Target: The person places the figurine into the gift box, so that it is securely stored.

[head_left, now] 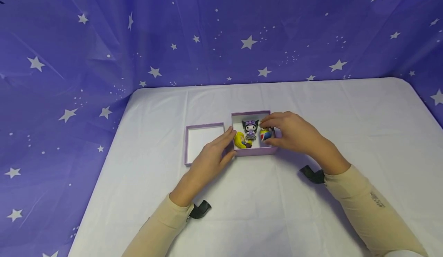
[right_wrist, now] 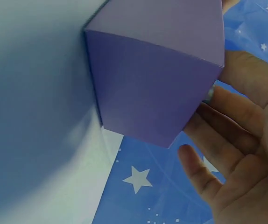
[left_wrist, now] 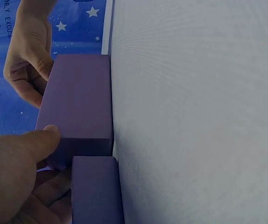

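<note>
In the head view a shallow purple box [head_left: 254, 152] with a white inside stands on the table. A black-and-purple character figurine [head_left: 250, 129] lies at its middle, and a yellow-haired figurine [head_left: 241, 141] in the near left corner. My right hand [head_left: 294, 132] reaches over the right wall and pinches a figurine in yellow, blue and red [head_left: 265, 134], partly hidden by the fingers. My left hand [head_left: 211, 157] rests against the box's left side, fingers fairly straight. In the left wrist view its thumb [left_wrist: 47, 140] touches the box near a front corner.
Left of the box lies its matching purple-rimmed lid [head_left: 187, 145], inside facing up. White cloth [head_left: 259, 211] covers the table. A purple star-print curtain [head_left: 207, 30] hangs behind it and at the sides. Black wrist mounts [head_left: 200, 209] stick out beside both sleeves.
</note>
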Motion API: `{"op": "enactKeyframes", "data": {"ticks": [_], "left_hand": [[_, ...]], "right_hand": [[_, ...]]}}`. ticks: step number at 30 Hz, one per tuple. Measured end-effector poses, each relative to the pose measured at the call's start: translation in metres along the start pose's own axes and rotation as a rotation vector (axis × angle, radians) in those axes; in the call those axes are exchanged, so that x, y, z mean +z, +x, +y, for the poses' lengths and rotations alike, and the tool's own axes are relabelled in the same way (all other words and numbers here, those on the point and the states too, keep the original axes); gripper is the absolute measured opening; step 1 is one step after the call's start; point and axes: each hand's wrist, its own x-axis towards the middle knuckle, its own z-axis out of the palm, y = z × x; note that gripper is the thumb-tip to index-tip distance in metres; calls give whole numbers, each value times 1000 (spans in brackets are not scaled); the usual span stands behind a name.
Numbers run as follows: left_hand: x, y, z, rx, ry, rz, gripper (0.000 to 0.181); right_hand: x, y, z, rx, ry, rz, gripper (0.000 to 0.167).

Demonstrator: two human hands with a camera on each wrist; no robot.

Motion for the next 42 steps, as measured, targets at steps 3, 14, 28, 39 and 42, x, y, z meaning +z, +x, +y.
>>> {"op": "enactKeyframes", "data": {"ticks": [3,14,28,39,42], "left_hand": [[0,0,0,-3,2,-2,60],[-1,0,0,3,0,-2,60],[0,0,-1,7,4,-9,60],[0,0,-1,12,3,-7,60],[0,0,-1,9,4,-6,59]], "right_hand": [[0,3,-1,-3,3,-37,42],[3,16,-3,-72,-79,-94,35],[9,29,-8,20,-230,-245,25],[15,35,-13,114,-248,-283,22],[16,36,-15,130,-244,-290,23]]}}
